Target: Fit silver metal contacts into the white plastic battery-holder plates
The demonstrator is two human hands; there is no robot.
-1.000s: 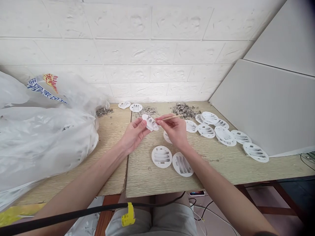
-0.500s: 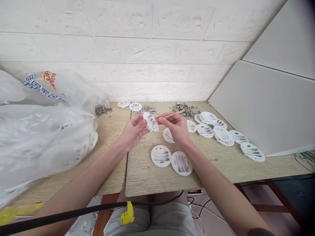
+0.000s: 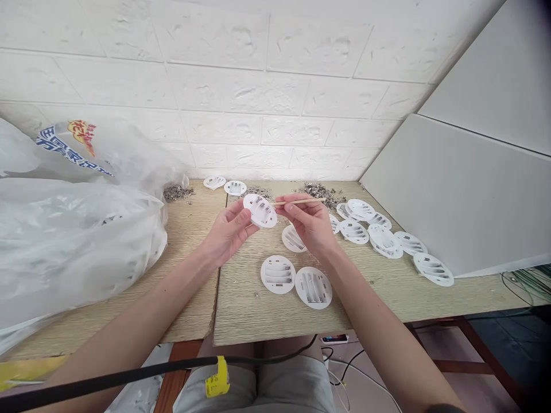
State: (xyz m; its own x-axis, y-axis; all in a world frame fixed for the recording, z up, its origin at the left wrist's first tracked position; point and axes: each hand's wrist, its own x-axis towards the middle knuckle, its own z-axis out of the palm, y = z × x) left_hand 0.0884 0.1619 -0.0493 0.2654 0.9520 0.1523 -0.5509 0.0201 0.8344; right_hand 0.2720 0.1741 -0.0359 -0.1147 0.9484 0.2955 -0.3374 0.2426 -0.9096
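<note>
My left hand point(image 3: 232, 229) grips a round white plastic battery holder point(image 3: 260, 211) by its left edge, tilted above the table, its slotted face toward me. A thin wooden stick point(image 3: 305, 201) is pinched in my right hand point(image 3: 307, 221), its left end close to the holder's right side; whether it touches I cannot tell. Below my hands, a similar holder point(image 3: 278, 274) and another one point(image 3: 314, 287) lie flat, slots up. One more holder point(image 3: 293, 238) is partly hidden behind my right hand.
Several white holders point(image 3: 385, 241) lie spread and overlapping at the right. Piles of small metal pieces point(image 3: 321, 194) sit along the wall, with two holders point(image 3: 235, 187) near them. A large plastic bag point(image 3: 77, 246) fills the left side. A black cable point(image 3: 129, 376) crosses in front.
The held holder has turned to show more of its face. The stick now lies more level, and its left end has drawn back from the holder's middle toward its right edge.
</note>
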